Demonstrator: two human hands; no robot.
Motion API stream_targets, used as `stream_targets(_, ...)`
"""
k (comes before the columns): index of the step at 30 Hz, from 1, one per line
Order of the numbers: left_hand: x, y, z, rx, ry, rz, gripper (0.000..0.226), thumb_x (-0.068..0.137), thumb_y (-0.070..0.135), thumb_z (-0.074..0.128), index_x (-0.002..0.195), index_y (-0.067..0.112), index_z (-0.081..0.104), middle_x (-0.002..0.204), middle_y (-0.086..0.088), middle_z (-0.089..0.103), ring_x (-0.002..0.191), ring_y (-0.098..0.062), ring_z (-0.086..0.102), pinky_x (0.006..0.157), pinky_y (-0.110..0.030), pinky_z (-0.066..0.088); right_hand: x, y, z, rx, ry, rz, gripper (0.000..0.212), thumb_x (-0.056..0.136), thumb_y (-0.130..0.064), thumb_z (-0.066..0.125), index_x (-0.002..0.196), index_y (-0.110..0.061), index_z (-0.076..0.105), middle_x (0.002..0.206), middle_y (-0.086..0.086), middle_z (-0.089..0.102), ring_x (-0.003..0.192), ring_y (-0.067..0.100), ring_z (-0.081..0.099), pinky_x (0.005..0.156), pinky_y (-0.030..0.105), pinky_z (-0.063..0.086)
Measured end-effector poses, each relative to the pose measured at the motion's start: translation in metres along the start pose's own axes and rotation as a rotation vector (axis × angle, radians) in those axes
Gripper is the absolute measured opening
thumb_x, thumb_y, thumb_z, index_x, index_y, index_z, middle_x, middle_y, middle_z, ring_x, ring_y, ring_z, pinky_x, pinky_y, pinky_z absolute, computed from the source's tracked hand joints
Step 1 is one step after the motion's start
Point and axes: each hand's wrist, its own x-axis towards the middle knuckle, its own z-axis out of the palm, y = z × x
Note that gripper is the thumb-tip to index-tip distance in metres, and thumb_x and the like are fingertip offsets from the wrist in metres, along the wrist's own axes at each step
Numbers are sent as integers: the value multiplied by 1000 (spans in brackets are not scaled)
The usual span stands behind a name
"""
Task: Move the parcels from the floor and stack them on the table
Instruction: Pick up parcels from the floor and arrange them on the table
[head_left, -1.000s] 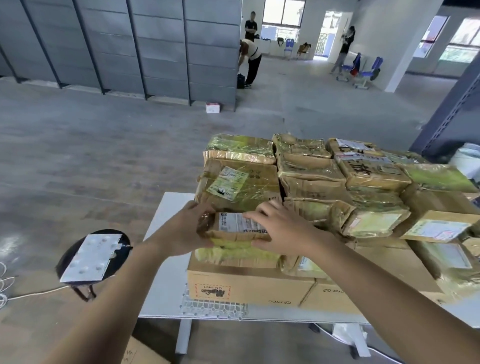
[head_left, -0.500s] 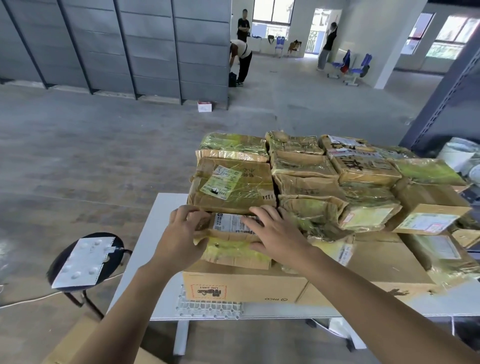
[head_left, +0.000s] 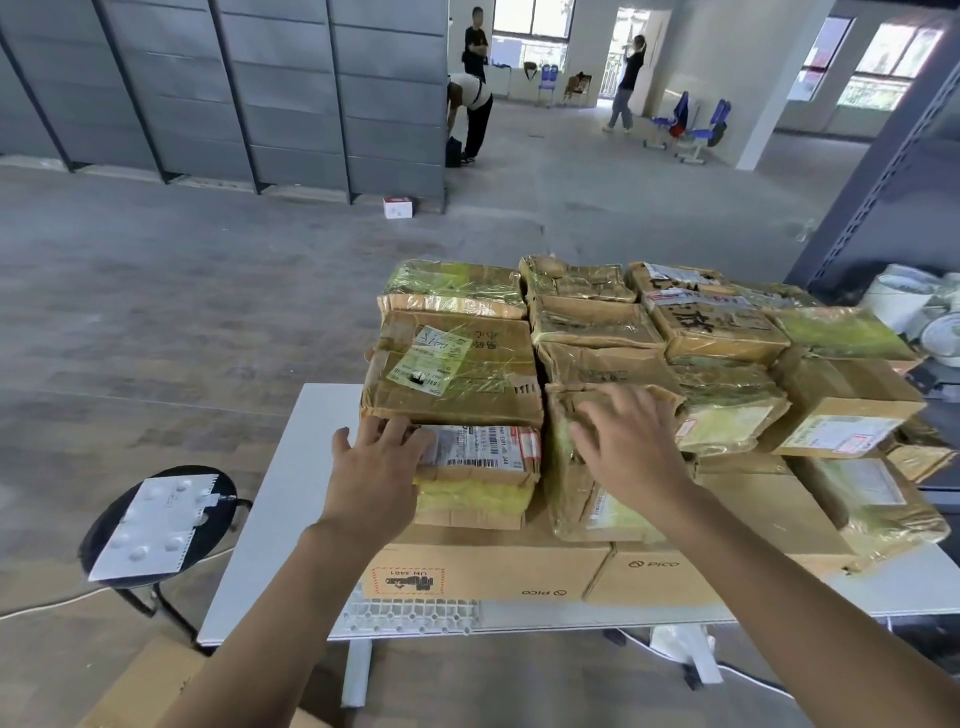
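Labelled parcel (head_left: 483, 467) touched by flat left hand (head_left: 374, 467) | taped parcel (head_left: 574, 493) at right covered by spread right hand (head_left: 631, 447)

A white table (head_left: 280, 519) stands on a grey floor (head_left: 156, 312), with its left part bare. Two flat brown cardboard boxes lie directly on it, side by side along the near edge. The left box (head_left: 493, 566) carries an orange label, and the right box (head_left: 670, 571) touches it. A white perforated plastic strip (head_left: 410, 616) lies at the near edge, just in front of the left box. Tape-wrapped parcels (head_left: 597, 322) are piled on top of the boxes.
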Motion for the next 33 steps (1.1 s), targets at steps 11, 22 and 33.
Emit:
stream_targets(11, 13, 37, 4, -47, 54, 120, 49, 70, 50, 72, 106, 20, 61, 97, -4, 59, 92, -27, 56, 76, -44, 49, 3, 18, 6, 147, -196, 293, 52, 100, -50, 31, 135, -16, 47, 140, 14, 40, 130, 41, 31, 100, 49, 40)
stream_targets(22, 10, 44, -6, -113, 50, 129, 51, 70, 48, 70, 111, 19, 61, 99, -6, 58, 94, -29, 55, 86, -47, 49, -2, 15, 5, 70, -121, 278, 46, 100, -48, 30, 129, -18, 51, 133, 10, 47, 123, 33, 42, 95, 48, 43)
stream_targets(33, -3, 77, -32, -134, 53, 80, 48, 76, 43, 69, 117, 18, 60, 111, -8, 58, 106, -31, 54, 91, -45, 46, -24, -3, -20, 145, 22, 34, 43, 101, -42, 34, 130, -17, 52, 129, 8, 52, 124, 28, 43, 100, 43, 42)
